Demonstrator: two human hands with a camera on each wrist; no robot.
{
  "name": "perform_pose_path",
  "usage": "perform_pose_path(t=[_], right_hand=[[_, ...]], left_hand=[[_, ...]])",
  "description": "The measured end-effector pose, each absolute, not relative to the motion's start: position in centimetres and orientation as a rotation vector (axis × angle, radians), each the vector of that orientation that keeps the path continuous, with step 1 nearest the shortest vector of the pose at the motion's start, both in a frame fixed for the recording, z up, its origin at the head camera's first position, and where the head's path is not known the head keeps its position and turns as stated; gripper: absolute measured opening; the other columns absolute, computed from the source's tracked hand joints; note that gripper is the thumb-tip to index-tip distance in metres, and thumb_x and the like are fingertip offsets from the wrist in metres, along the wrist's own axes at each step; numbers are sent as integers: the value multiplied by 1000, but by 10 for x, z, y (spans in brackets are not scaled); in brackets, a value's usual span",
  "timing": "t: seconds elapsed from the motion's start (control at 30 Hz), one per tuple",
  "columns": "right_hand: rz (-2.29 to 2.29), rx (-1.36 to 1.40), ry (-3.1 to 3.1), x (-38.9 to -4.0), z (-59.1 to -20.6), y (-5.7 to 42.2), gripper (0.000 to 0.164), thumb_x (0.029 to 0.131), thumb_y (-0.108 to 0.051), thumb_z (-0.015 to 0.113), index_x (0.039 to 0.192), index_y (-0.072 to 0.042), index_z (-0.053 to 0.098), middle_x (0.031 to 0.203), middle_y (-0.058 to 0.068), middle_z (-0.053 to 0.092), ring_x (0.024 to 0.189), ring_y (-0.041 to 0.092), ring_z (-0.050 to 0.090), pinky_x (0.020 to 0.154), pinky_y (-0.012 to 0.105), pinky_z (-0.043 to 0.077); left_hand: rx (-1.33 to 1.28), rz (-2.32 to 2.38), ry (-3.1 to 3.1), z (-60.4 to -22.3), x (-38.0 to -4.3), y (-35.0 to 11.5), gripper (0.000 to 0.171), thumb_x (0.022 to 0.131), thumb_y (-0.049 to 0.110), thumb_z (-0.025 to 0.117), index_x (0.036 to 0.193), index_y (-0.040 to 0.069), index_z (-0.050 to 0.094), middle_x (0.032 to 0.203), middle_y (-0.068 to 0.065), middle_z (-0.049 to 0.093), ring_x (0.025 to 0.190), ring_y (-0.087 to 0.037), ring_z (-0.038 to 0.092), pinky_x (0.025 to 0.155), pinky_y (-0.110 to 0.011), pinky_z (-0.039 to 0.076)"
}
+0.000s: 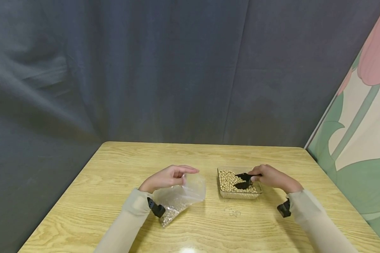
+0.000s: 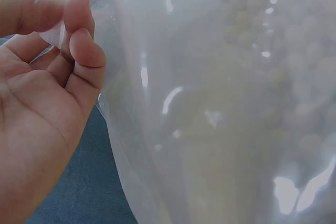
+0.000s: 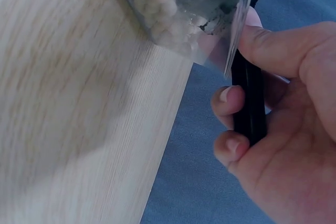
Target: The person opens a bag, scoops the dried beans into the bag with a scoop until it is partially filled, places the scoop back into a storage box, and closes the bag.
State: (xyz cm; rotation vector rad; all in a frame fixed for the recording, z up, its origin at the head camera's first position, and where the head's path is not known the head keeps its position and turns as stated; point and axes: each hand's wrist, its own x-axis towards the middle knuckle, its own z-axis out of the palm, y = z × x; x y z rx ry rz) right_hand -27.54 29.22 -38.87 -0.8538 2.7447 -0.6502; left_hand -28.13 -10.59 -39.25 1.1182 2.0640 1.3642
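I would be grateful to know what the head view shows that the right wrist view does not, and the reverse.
Only the head view shows the left hand holding the bag, and the flower mural.
Only the right wrist view shows the right hand from its palm side, with fingertips curled round the handle.
Both show the right hand gripping the scoop, the box, beans and table.

Black scoop among beans in box; clear bag likely part-full.
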Motion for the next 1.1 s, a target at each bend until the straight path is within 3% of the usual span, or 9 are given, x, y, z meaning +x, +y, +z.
perform_pose_path(t=[0.2,0.57,1.1], right_hand=[[-632,-843,2747,-276,-388,290,29,93,-7,57,116,9,65,114,27,64,101,39,63,82,45,54],[-695,-810,2800,-273,-395,292,33,89,-9,64,117,7,66,110,21,67,89,27,67,74,36,55],[-806,-799,2840,-272,-404,294,32,88,-9,65,117,5,67,112,20,67,100,35,64,81,44,53]], left_hand=[[1119,1360,2068,-392,-281,-106,47,96,-1,48,142,5,46,148,-13,42,80,-11,55,85,-24,43],[1118,1364,2068,-394,-281,-106,47,96,-2,47,142,4,47,148,-13,42,83,-10,56,89,-24,42],[1157,1369,2058,-398,-284,-105,46,95,-4,47,141,0,46,148,-18,40,79,-7,55,84,-22,45]])
